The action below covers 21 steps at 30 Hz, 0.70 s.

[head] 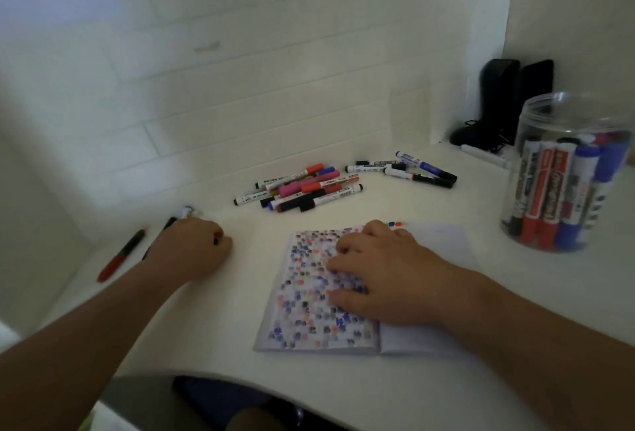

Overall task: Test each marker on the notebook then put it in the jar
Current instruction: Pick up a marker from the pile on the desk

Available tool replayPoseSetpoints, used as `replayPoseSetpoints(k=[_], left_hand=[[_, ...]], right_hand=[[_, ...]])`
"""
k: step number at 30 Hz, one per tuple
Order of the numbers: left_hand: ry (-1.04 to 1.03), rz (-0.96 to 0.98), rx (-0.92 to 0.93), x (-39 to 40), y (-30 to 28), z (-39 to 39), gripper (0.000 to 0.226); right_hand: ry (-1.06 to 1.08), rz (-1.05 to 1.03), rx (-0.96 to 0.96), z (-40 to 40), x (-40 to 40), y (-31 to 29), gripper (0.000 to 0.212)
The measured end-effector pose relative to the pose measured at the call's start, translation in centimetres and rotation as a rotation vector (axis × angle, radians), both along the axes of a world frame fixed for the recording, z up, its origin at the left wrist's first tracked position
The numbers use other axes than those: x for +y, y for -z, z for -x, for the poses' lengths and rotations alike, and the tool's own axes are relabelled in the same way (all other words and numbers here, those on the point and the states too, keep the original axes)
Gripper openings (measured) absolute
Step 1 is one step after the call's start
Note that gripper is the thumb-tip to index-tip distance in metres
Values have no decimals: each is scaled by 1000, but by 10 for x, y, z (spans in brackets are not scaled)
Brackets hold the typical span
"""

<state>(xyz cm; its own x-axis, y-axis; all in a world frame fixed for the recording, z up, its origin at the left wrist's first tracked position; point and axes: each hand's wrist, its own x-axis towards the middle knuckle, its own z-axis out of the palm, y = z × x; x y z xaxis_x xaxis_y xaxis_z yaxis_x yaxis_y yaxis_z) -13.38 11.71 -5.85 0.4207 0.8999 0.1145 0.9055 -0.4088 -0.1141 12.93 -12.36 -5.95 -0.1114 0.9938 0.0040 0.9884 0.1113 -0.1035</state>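
An open notebook [302, 310], its left page covered in small red, blue and black test marks, lies on the white desk in front of me. My right hand [374, 272] rests flat on that page with its fingers spread. My left hand [192, 248] is curled into a fist left of the notebook and grips a marker [187, 212] whose blurred white and blue end pokes out past the knuckles. A clear plastic jar [567, 114] stands at the right with several markers upright inside. Behind the notebook lie a pile of loose markers [299, 188] and a smaller group [402, 169].
A red marker [122, 255] and a dark marker [165, 229] lie at the left near the wall. Black speakers [515, 93], a dark mouse [462, 136] and a white marker [481, 154] sit in the back right corner. White walls close in the desk [240, 372] behind and at both sides.
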Motion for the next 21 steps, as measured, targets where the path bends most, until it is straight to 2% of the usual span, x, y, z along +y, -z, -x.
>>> replayPoseSetpoints(k=[3, 6, 12, 14, 21], left_hand=[[-27, -60, 36, 8, -2, -2, 49], [-6, -139, 49, 2, -5, -21, 28], [321, -159, -233, -7, 1, -101, 27], [400, -159, -257, -15, 1, -130, 26], [325, -139, -81, -11, 10, -177, 31]], right_hand=[[4, -6, 2, 0, 0, 0, 66], [-2, -12, -4, 0, 1, 1, 65], [-3, 2, -5, 1, 3, 2, 68], [-1, -17, -10, 1, 3, 3, 68], [-14, -37, -2, -2, 2, 3, 65]])
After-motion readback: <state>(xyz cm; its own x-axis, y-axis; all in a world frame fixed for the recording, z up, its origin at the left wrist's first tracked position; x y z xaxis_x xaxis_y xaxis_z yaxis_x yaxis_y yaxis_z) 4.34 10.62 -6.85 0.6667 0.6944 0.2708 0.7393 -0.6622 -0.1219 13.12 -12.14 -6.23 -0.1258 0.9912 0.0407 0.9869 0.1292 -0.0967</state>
